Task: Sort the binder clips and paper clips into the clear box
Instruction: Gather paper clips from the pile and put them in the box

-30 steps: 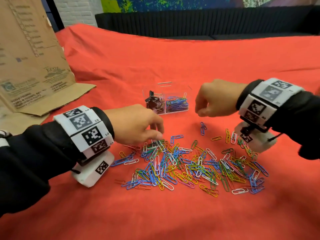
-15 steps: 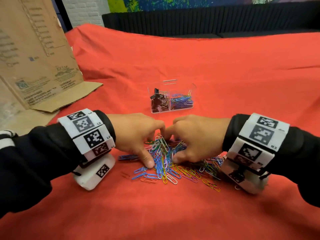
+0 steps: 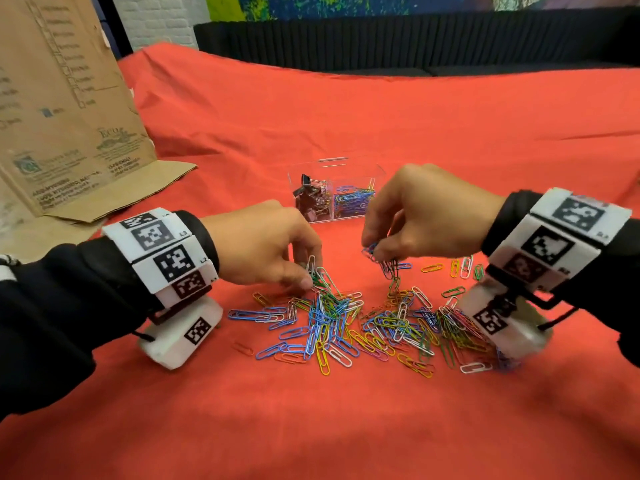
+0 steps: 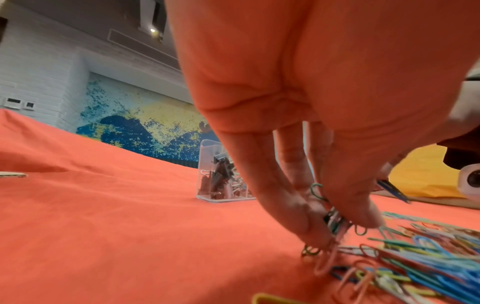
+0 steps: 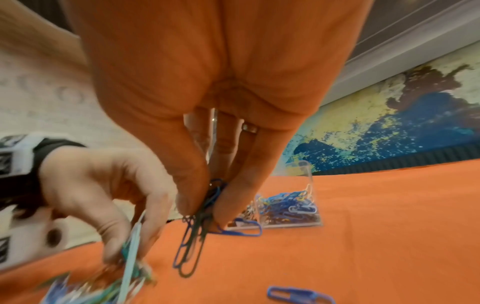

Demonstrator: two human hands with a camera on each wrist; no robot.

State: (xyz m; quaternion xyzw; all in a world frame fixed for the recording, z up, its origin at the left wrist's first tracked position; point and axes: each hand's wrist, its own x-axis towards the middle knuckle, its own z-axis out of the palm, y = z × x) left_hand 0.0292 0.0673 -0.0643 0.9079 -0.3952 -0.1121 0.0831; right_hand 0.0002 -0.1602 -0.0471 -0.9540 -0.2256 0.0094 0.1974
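A heap of coloured paper clips [image 3: 367,323] lies on the red cloth [image 3: 311,427]. Behind it stands the clear box [image 3: 334,194], with black binder clips in its left compartment and paper clips in its right. My left hand [image 3: 304,277] pinches a bunch of paper clips [image 4: 335,224] at the heap's left edge, low on the cloth. My right hand [image 3: 375,251] is raised above the heap and pinches a dangling cluster of blue and dark paper clips [image 5: 197,230]. It hangs just in front of the box [image 5: 288,205].
A brown cardboard sheet [image 3: 62,109] leans at the back left. A dark sofa back [image 3: 415,39] runs along the far side. Stray paper clips [image 3: 457,268] lie right of the heap near my right wrist.
Both hands had pressed together into the heap. Now they have parted: the right hand has lifted with a cluster of clips, and the left still pinches clips at the heap.
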